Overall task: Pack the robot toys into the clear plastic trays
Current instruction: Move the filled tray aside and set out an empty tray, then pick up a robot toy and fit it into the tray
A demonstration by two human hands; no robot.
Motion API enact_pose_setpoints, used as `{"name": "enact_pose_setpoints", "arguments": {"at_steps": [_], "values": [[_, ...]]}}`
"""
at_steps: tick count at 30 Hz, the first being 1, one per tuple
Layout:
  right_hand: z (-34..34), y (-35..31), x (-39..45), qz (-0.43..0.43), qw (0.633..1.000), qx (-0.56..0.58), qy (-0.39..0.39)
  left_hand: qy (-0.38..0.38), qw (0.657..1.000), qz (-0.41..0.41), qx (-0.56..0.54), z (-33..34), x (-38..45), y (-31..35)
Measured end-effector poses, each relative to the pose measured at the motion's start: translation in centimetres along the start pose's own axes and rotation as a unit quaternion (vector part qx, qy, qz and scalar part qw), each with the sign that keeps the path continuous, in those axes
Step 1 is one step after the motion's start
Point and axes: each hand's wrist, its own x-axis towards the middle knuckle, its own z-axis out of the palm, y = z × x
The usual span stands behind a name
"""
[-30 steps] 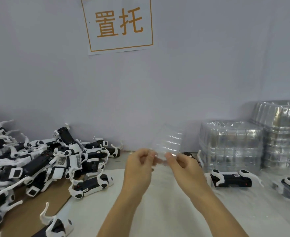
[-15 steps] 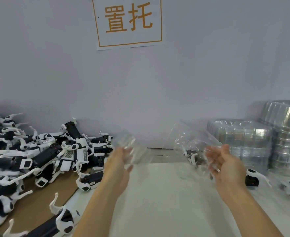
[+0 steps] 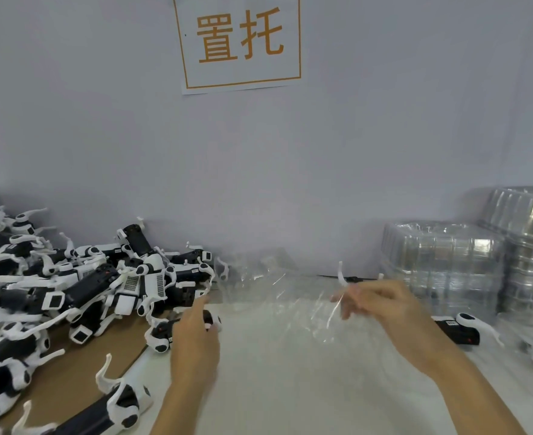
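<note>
A: L hand [image 3: 196, 337] is on the robot toy [image 3: 164, 332] at the pile's edge. Fingers hidden, so I can't tell if you've got it. Take it by the body, not the legs.

B: And the R hand [image 3: 381, 306]?

A: It's pinching the clear tray [image 3: 277, 296], which lies just inboard of that pinch. Keep it flat.

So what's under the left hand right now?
The left hand reaches over a black-and-white robot toy lying at the near edge of the toy pile. The toy's left end shows; the hand covers its middle, so whether the fingers already grip it cannot be told.
</note>
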Motion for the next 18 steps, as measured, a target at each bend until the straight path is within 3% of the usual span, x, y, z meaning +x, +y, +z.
{"name": "enact_pose_setpoints", "arguments": {"at_steps": [3,6,9,11,13,16,18], "values": [[0.7,-1.1,-0.3,0.089,0.973,-0.167,-0.130,0.075,0.995,-0.041,-0.050,-0.1,0.0,-0.4],[1.7,-1.5,-0.4,0.162,0.924,-0.289,-0.192,0.150,0.985,-0.046,-0.075,-1.2,0.5,0.2],[2.8,-2.4,-0.5,0.195,0.876,-0.363,-0.252,0.225,0.967,-0.036,-0.114,-2.9,0.9,1.6],[3.3,-3.3,-0.6,0.190,0.877,-0.354,-0.264,0.242,0.954,-0.025,-0.174,-4.1,1.3,2.9],[3.5,-3.7,-0.4,0.160,0.906,-0.319,-0.226,0.229,0.935,-0.030,-0.269,-5.4,1.5,4.6],[3.6,-3.4,0.4,0.059,0.957,-0.284,-0.003,0.152,0.873,-0.038,-0.461,-6.6,0.6,7.9],[3.9,-2.8,0.6,0.018,0.963,-0.263,0.050,0.091,0.836,-0.036,-0.540,-6.5,-0.5,10.4]]}}
